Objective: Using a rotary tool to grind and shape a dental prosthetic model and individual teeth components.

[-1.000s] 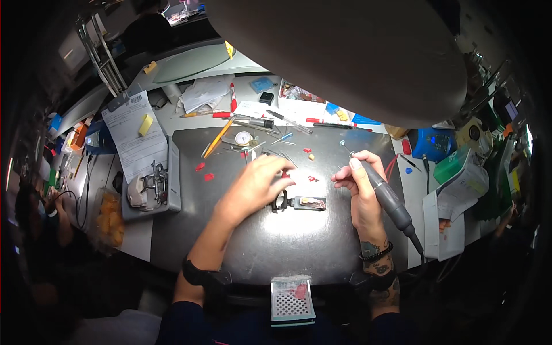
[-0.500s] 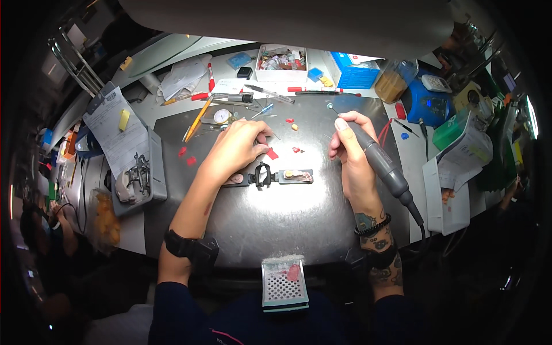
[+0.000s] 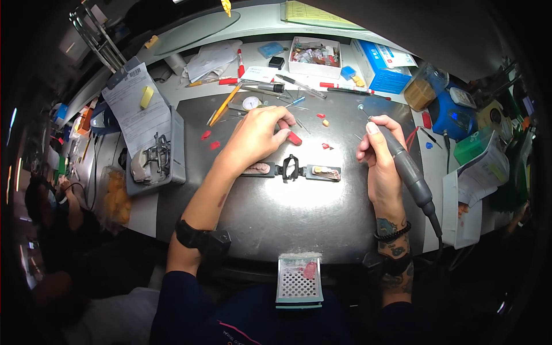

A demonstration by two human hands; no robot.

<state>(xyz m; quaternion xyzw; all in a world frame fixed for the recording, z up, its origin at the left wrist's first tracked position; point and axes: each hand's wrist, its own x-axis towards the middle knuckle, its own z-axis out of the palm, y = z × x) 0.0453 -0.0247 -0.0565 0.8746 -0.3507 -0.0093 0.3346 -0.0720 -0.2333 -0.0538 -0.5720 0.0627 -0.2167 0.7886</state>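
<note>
My right hand [image 3: 384, 155] is closed around a dark grey rotary handpiece [image 3: 411, 178], its small round-tipped bur pointing up and away. A thin metal tip also shows by those fingers; what it belongs to is unclear. My left hand [image 3: 259, 135] is bent over the dark bench plate, thumb and fingers closed at a small red piece [image 3: 294, 138]; the far fingertips are partly hidden. Below that hand lies a black hinged articulator [image 3: 291, 168] with dental models on its two arms, the right model [image 3: 323, 171] showing pale yellow teeth. Thin metal instruments [image 3: 302, 123] lie beside my left fingertips.
Small red scraps [image 3: 215, 145] and a yellowish bit [image 3: 325, 123] lie on the plate [image 3: 259, 224]. Pens, a dial gauge [image 3: 251, 103] and a white box [image 3: 315, 68] stand behind. Grey tray [image 3: 179, 152] left, white bin [image 3: 460, 224] right, perforated metal rest [image 3: 299, 284] at the front edge.
The whole view has shifted, so the bench appears further right. The red piece at my left fingertips has turned and looks more upright. My right hand keeps hold of the handpiece.
</note>
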